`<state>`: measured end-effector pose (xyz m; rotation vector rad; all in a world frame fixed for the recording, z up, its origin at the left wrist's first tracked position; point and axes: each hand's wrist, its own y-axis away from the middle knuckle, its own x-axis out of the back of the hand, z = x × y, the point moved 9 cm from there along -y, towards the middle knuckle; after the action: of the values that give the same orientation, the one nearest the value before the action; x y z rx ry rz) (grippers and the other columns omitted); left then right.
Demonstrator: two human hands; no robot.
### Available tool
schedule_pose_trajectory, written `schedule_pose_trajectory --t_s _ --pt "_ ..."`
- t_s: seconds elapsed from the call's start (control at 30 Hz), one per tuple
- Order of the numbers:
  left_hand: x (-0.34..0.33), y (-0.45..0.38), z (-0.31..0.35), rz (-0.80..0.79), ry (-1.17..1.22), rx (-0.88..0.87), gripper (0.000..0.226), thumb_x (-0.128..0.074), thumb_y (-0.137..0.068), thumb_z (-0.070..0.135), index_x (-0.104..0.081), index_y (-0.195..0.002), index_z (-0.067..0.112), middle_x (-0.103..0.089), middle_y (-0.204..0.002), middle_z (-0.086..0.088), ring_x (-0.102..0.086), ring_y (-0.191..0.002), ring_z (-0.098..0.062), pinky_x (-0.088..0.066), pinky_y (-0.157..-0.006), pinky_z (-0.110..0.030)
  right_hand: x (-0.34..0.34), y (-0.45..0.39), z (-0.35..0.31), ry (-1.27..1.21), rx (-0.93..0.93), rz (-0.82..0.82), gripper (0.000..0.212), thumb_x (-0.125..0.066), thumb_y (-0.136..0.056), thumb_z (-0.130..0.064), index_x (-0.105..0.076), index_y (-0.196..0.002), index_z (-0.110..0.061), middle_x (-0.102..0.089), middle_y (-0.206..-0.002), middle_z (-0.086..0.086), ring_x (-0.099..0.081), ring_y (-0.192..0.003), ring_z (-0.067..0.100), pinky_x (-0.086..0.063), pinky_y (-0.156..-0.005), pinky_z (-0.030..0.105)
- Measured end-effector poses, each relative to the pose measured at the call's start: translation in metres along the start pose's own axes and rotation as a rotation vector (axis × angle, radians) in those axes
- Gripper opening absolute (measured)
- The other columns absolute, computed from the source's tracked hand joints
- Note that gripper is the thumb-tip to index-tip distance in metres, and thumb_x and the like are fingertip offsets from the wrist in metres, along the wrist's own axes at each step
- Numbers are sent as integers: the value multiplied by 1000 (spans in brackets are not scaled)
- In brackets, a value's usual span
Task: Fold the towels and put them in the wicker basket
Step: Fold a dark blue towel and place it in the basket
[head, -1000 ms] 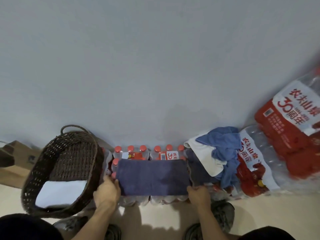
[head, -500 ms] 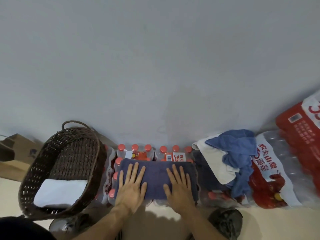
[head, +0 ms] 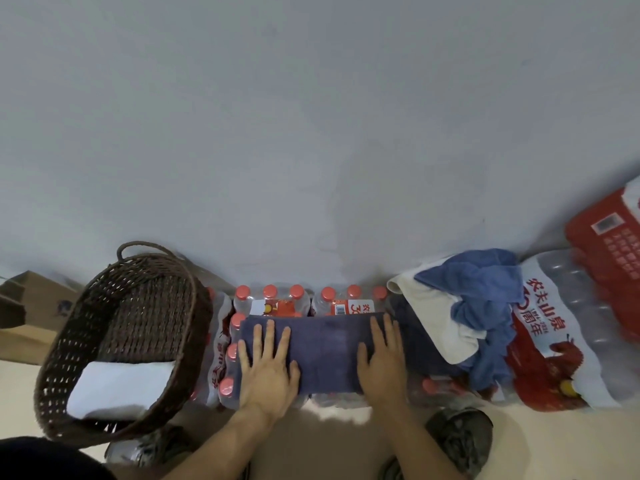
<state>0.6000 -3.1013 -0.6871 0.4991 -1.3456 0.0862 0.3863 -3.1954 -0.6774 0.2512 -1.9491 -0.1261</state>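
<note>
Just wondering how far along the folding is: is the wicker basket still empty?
No, a folded white towel already lies inside the wicker basket.

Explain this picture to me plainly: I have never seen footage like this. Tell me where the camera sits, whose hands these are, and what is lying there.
The camera is worn on a person's head and looks down at their own two bare hands. The left hand and right hand press flat on a folded dark blue towel, which lies on a pack of water bottles. Neither hand grips anything. To the left stands a wicker basket holding a folded white towel. To the right is a pile of unfolded towels.
</note>
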Motion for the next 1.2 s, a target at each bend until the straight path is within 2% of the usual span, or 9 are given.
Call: schedule_pose_trajectory --t_s 0.23,0.4,0.6,0.7,0.77,0.9,0.97,1.03,1.2 --pt "3 16 84 -24 114 -251 66 -23 -97 42 1 -156 24 14 -163 1 20 -148 -19 16 -119 -39 21 6 36 -212 -335 -32 59 -65 -90 -35 -44 -139 -8 -46 -135 15 -55 -118 33 -48 -96 40" --pt "-31 33 105 -152 97 -306 64 -17 -98 48 11 -153 31 28 -157 2 33 -142 -21 15 -119 -40 22 16 44 -348 -335 -20 48 -74 -84 -26 -52 -124 -10 -63 -120 12 -63 -107 32 -48 -83 33" --pt "-35 34 96 -103 135 -327 70 -22 -95 49 24 -146 35 37 -152 9 41 -138 -19 27 -111 -31 25 30 37 -451 -214 28 20 -64 -93 -28 -62 -100 -9 -68 -97 8 -65 -91 27 -46 -70 31" --pt "-34 34 98 -75 211 -326 73 -27 -92 54 14 -150 37 35 -154 10 38 -140 -16 27 -112 -30 30 27 34 -501 -177 -23 19 -64 -94 -26 -61 -102 -9 -66 -98 4 -64 -91 22 -49 -76 30" --pt "-32 31 101 -98 268 -309 73 -32 -92 54 -2 -155 35 25 -159 7 35 -142 -17 24 -115 -32 37 23 31 -529 -154 -51 14 -69 -90 -27 -59 -92 -17 -66 -86 -7 -63 -79 10 -45 -66 18" --pt "9 26 94 52 557 -195 44 -48 -94 43 -52 -135 26 -28 -155 -3 -14 -147 -20 -15 -119 -36 47 16 23 -611 -194 -41 26 -81 -78 -29 -61 -77 -13 -66 -71 -4 -62 -66 9 -45 -57 17" --pt "34 26 84 145 857 -127 19 -53 -94 36 -62 -108 27 -51 -124 7 -46 -117 -6 -42 -99 -33 45 14 10 -675 -210 -60 26 -84 -74 -29 -65 -76 -12 -69 -71 -4 -64 -67 11 -51 -61 24" --pt "43 22 78 68 1156 -8 7 -57 -94 32 -62 -91 29 -58 -98 8 -56 -89 -3 -47 -77 -28 42 16 -9 -740 -192 -83 27 -85 -72 -30 -63 -70 -14 -66 -63 -7 -58 -58 3 -47 -55 20" --pt "41 9 61 -211 1533 269 21 -62 -92 38 -63 -93 17 -71 -74 2 -66 -70 -7 -53 -63 -28 16 33 -73 -906 -164 -164 18 -80 -77 -10 -64 -83 -8 -70 -76 4 -67 -70 14 -54 -62 23"
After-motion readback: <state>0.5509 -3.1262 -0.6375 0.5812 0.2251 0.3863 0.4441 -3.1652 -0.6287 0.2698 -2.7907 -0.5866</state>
